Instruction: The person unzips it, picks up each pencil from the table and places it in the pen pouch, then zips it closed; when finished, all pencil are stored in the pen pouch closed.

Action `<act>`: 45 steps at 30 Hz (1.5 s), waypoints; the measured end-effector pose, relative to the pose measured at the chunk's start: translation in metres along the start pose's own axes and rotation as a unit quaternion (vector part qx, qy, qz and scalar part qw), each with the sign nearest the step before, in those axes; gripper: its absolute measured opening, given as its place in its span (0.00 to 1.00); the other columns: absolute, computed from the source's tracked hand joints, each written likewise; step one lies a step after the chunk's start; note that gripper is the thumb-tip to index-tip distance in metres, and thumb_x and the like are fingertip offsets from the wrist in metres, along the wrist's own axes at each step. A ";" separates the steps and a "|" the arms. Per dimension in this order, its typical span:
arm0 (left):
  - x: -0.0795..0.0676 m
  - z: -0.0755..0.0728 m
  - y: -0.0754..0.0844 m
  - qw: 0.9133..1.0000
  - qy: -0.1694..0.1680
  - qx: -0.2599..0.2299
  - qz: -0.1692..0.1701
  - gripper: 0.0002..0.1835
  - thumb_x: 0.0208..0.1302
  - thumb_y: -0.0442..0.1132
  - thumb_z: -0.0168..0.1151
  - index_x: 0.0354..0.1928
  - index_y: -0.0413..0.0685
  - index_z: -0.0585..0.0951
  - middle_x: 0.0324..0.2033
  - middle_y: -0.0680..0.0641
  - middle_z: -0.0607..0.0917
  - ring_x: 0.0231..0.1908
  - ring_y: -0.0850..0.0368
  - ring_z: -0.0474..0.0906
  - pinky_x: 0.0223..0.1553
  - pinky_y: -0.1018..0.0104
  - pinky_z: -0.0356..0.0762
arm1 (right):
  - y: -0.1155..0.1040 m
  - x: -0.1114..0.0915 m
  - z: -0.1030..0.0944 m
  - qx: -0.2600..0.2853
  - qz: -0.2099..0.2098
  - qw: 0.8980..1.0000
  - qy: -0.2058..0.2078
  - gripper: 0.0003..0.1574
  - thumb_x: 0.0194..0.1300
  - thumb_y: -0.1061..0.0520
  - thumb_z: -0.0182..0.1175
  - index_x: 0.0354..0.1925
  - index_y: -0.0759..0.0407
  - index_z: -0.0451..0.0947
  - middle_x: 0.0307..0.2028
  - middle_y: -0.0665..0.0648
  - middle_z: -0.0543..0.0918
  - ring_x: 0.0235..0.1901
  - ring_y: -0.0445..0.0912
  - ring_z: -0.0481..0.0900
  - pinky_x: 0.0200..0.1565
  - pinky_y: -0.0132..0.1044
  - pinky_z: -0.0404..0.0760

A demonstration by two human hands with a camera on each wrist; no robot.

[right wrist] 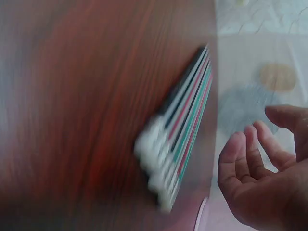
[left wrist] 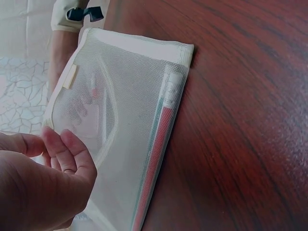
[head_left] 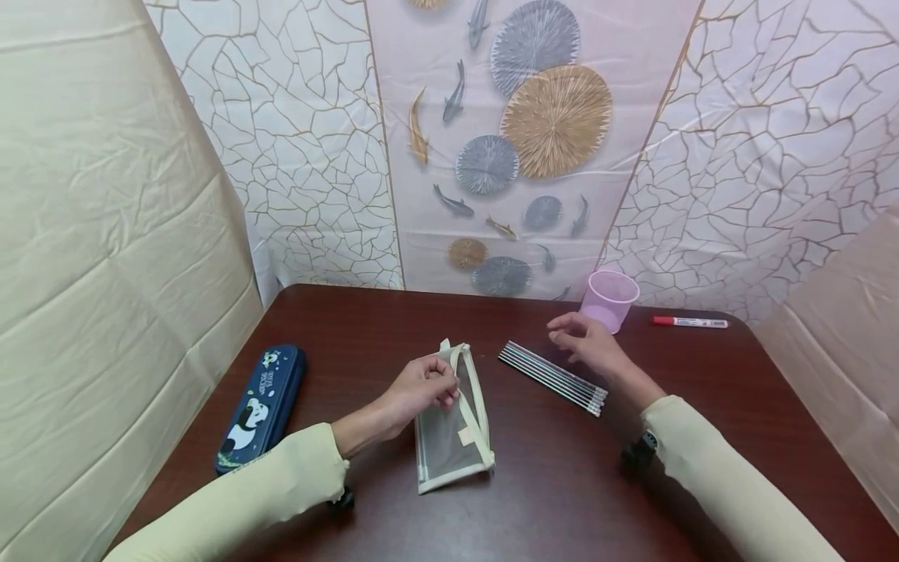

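Observation:
A cream-edged mesh zipper pouch [head_left: 442, 446] stands on the table with its mouth parted. My left hand [head_left: 421, 386] pinches the pouch's upper edge between thumb and fingertips. Through the mesh, in the left wrist view, a red pencil [left wrist: 161, 120] and a green one lie along the bottom edge. To the right is a row of striped pencils [head_left: 551, 376] with white eraser ends, side by side on the table. Over their far right side hovers my right hand [head_left: 591, 345], fingers loosely bent, holding nothing and apart from the pencils.
A navy pencil case [head_left: 260, 410] with panda pictures lies at the left. Behind my right hand stands a pink translucent cup [head_left: 609, 300], and a red-capped marker [head_left: 691, 321] lies near the back right edge. Patterned cloth hangs behind the table.

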State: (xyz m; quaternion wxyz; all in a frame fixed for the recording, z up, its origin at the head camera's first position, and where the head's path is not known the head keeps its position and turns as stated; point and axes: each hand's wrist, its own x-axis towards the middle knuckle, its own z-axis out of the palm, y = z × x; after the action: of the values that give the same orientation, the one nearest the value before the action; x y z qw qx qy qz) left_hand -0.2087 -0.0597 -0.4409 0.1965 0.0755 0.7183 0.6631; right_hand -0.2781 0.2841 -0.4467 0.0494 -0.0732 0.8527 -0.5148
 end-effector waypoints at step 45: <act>0.001 -0.001 0.000 1.000 -0.007 0.008 -0.011 0.03 0.71 0.33 0.59 0.42 0.42 0.76 0.34 0.49 0.87 0.31 0.61 0.83 0.38 0.69 0.86 | 0.029 0.020 -0.016 -0.248 -0.079 0.959 -0.113 0.21 0.58 0.67 0.71 0.50 0.54 0.83 0.41 0.58 0.85 0.42 0.49 0.80 0.41 0.39 0.78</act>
State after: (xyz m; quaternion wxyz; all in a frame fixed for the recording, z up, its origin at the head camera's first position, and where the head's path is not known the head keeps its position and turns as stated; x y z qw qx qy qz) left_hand -0.2100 -0.0602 -0.4412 0.2077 0.0741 0.7231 0.6546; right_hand -0.3026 0.3083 -0.4652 0.0845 -0.2083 0.9340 -0.2778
